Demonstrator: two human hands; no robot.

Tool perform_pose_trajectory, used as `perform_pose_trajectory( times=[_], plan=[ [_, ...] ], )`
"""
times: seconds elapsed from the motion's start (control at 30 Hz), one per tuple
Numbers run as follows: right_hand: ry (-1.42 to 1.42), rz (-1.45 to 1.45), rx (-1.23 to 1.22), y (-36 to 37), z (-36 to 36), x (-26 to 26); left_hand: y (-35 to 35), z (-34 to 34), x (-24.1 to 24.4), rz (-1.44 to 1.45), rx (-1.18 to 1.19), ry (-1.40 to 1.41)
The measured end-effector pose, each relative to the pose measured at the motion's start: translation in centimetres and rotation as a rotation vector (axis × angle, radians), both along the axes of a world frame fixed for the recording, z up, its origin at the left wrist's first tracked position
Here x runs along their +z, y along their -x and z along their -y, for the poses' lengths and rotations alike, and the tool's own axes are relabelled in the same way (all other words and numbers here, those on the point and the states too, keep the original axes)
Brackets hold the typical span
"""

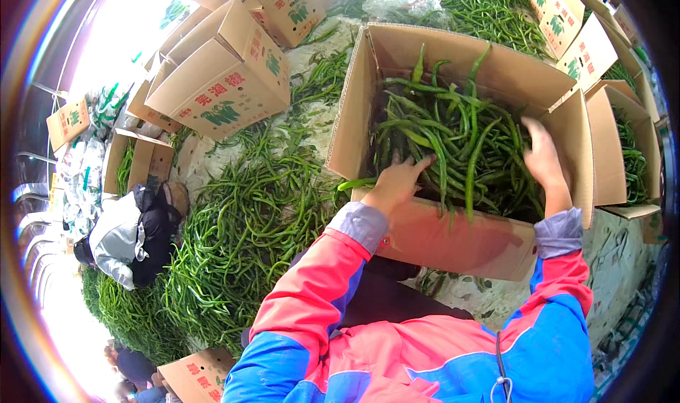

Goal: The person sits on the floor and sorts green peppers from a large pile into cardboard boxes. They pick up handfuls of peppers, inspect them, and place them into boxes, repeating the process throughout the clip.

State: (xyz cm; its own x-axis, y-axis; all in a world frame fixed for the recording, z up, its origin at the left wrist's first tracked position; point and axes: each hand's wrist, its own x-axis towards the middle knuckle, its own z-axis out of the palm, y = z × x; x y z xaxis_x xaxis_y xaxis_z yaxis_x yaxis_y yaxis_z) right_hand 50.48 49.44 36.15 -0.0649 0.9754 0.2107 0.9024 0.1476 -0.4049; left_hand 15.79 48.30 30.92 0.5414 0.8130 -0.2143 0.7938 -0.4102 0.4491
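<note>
An open cardboard box [457, 251] stands right in front of me, its flaps spread, with a heap of long green chilli peppers [451, 132] inside. My left hand [401, 180] reaches over the near left edge, thumb and fingers apart against the heap; some fingertips are hidden. Across the box, my right hand [541, 150] lies along the right side of the peppers, slightly blurred, its fingers touching them. Neither hand visibly grips a pepper. One pepper [357, 183] pokes out over the near left rim beside my left wrist.
Loose chilli peppers [255, 212] cover the ground at left. Printed cardboard boxes [228, 89] stand at upper left; another box [611, 153] with peppers is close at right. A person [127, 233] bends over the pile at left. Plastic sheeting [409, 4] lies at the back.
</note>
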Motion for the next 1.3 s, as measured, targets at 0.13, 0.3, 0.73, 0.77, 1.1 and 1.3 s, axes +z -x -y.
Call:
perform_pose_trajectory(
  times=[0.13,0.3,0.73,0.77,1.1,1.3],
  plan=[
    [0.011,-0.248,0.151,8.8,-5.7,0.7,1.7,-1.7,-2.0,-0.021,0.006,-0.193],
    [0.381,-0.030,0.115,7.9,-6.8,-3.1,0.7,-1.8,-0.6,0.085,0.217,-0.151],
    [0.107,0.219,-0.185,2.9,6.5,4.0,1.0,-0.8,10.0,0.128,0.224,-0.431],
    [0.001,0.240,0.045,3.9,7.4,3.9,1.0,-0.9,10.2,0.172,0.223,-0.477],
    [-0.181,-0.179,-0.037,4.7,7.8,-1.4,3.0,-0.7,20.1,0.478,0.294,-0.653],
    [-0.103,0.107,0.252,6.7,4.7,0.2,8.7,1.2,25.2,0.687,0.520,-0.394]
  ],
)
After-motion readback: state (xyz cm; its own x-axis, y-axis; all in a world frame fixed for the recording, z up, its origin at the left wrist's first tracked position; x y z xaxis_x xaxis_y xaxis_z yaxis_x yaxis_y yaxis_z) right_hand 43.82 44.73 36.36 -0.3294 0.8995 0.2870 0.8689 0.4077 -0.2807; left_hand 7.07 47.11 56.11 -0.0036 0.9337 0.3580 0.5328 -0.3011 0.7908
